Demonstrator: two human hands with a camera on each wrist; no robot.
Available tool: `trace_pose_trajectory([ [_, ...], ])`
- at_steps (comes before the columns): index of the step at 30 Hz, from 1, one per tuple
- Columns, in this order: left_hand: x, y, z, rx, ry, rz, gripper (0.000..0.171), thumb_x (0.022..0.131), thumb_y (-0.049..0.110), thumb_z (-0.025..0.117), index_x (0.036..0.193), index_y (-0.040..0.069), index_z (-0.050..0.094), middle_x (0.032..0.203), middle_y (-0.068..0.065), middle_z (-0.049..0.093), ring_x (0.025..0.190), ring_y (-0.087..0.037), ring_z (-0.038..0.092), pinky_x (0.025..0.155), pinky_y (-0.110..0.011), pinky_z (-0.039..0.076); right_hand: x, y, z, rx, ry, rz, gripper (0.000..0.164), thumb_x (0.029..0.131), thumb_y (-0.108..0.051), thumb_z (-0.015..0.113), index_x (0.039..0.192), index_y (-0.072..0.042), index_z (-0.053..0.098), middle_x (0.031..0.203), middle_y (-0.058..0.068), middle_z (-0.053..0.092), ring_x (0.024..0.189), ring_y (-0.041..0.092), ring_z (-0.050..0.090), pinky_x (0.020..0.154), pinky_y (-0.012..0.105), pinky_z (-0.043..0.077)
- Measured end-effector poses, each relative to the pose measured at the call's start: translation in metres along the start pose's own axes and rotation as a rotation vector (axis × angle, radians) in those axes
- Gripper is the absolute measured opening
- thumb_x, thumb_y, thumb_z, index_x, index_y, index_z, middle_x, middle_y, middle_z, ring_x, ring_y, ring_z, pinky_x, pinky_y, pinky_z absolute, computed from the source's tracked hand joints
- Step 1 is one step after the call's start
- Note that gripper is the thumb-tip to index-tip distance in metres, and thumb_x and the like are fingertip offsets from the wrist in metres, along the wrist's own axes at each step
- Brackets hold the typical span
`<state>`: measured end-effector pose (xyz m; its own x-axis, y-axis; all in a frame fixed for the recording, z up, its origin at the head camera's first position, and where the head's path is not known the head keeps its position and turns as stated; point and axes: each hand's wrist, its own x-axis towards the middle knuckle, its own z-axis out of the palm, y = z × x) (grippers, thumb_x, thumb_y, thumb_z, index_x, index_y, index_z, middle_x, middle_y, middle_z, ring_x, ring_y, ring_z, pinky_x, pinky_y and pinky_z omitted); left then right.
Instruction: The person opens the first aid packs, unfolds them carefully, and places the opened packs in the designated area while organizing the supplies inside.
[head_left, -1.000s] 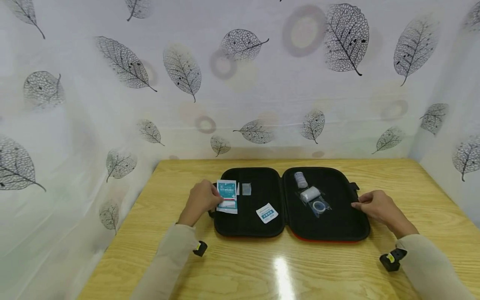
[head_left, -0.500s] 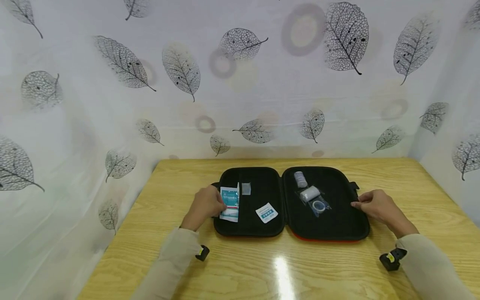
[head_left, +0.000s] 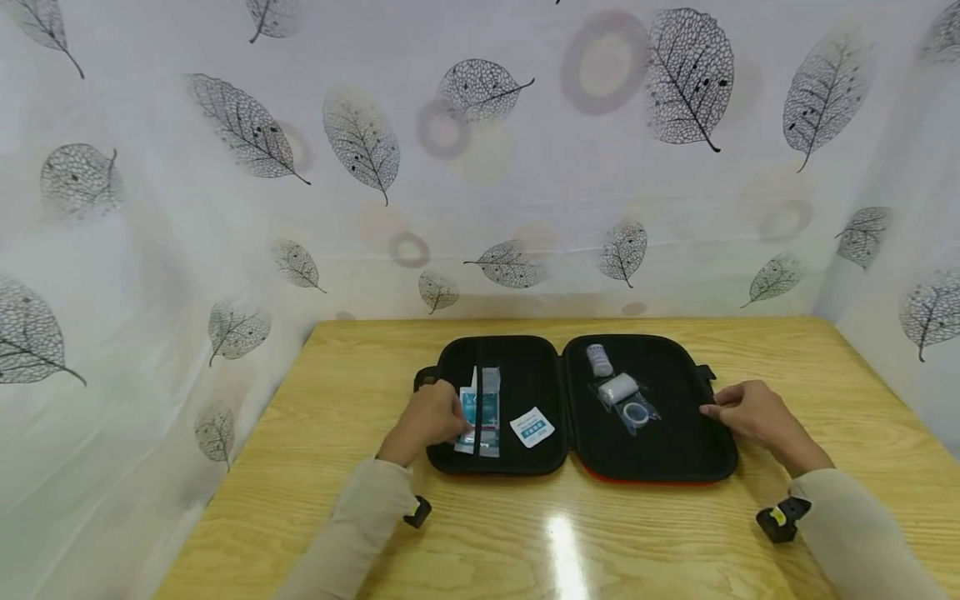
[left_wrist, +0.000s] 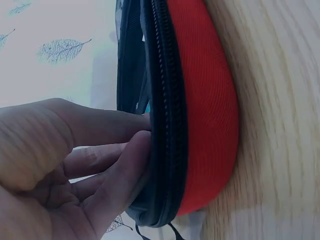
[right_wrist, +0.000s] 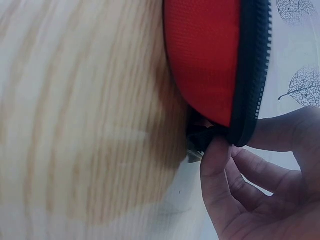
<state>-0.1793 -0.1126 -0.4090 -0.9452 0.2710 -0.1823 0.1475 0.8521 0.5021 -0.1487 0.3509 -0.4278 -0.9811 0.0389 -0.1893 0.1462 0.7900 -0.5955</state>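
Observation:
A first-aid case (head_left: 678, 437) lies unfolded on the table, black inside with a red shell. My left hand (head_left: 427, 419) reaches over its left rim and pinches a flat teal-and-white packet (head_left: 489, 410). A thin black elastic strap (head_left: 478, 392) crosses over that packet. In the left wrist view, the rim hides the fingertips of the left hand (left_wrist: 95, 155). At the case's right edge, my right hand (head_left: 761, 417) pinches the rim between thumb and fingers. The right wrist view shows the right hand (right_wrist: 260, 175) at the zippered edge, close to a black tab.
In the case's left half are a small white-and-blue sachet (head_left: 532, 427) and a clear packet (head_left: 491, 379) by the strap. The right half holds two white rolls, one a wrapped bandage roll (head_left: 618, 389), and a tape ring (head_left: 636, 414). A leaf-print curtain (head_left: 525, 192) hangs behind the wooden table (head_left: 525, 533).
My left hand has moved right and toward me with the packet, which now lies partly under the strap. The right hand stays at the case's edge.

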Motion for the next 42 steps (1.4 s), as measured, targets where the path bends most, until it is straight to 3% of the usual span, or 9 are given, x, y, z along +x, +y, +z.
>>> trace_pose_trajectory([
  [9,0.003,0.002,0.005,-0.031,-0.053,0.039,0.019,0.084,0.002,0.077,0.068,0.009,0.069,0.069,0.0,0.066,0.058,-0.011,0.065,0.056,-0.028,0.055,0.0,0.0,0.0,0.01,-0.008,0.013,0.057,0.096,-0.029,0.07,0.116,0.023,0.058,0.108,0.037,0.063,0.101,0.052,0.06,0.081,0.056,0.054],
  [14,0.003,0.003,0.004,-0.028,-0.065,0.042,0.015,0.084,0.0,0.075,0.072,0.008,0.07,0.067,-0.001,0.065,0.059,-0.013,0.064,0.057,-0.029,0.053,0.001,0.0,0.0,0.012,-0.008,0.016,0.056,0.096,-0.028,0.07,0.116,0.023,0.058,0.107,0.037,0.063,0.099,0.051,0.06,0.08,0.054,0.054],
  [20,0.004,0.008,-0.004,0.035,0.006,0.025,0.014,0.085,-0.001,0.072,0.075,0.009,0.072,0.062,0.001,0.062,0.059,-0.016,0.058,0.053,-0.027,0.049,0.0,0.0,0.001,0.0,-0.001,0.001,0.055,0.095,-0.027,0.071,0.114,0.024,0.059,0.104,0.035,0.065,0.096,0.049,0.062,0.078,0.054,0.055],
  [24,0.006,0.016,-0.01,0.021,0.072,0.066,0.011,0.091,0.006,0.071,0.081,0.007,0.075,0.062,0.001,0.063,0.054,-0.013,0.06,0.053,-0.028,0.051,0.0,-0.002,0.0,-0.003,-0.003,0.014,0.056,0.096,-0.027,0.07,0.116,0.023,0.059,0.107,0.037,0.063,0.099,0.05,0.06,0.08,0.055,0.054],
  [27,0.007,0.026,-0.011,0.026,0.082,0.115,0.009,0.092,0.011,0.073,0.084,0.007,0.077,0.068,0.001,0.067,0.056,-0.011,0.061,0.058,-0.031,0.054,0.0,-0.002,-0.001,0.003,-0.008,0.021,0.057,0.096,-0.028,0.07,0.116,0.023,0.058,0.109,0.037,0.063,0.1,0.051,0.06,0.081,0.055,0.054],
  [33,0.015,0.039,0.0,0.052,-0.005,0.168,0.009,0.091,0.01,0.074,0.082,0.008,0.076,0.076,0.0,0.068,0.061,-0.011,0.059,0.057,-0.027,0.052,0.0,-0.002,0.0,0.007,-0.01,0.015,0.057,0.096,-0.028,0.07,0.117,0.024,0.058,0.108,0.037,0.063,0.1,0.05,0.061,0.08,0.053,0.055],
  [42,0.028,0.049,0.025,0.055,-0.118,0.079,0.022,0.084,0.025,0.086,0.073,0.012,0.071,0.071,0.003,0.064,0.061,-0.013,0.058,0.053,-0.026,0.047,0.0,-0.001,-0.001,0.004,-0.006,0.02,0.056,0.096,-0.028,0.07,0.116,0.023,0.059,0.109,0.037,0.063,0.099,0.049,0.061,0.079,0.053,0.055],
])
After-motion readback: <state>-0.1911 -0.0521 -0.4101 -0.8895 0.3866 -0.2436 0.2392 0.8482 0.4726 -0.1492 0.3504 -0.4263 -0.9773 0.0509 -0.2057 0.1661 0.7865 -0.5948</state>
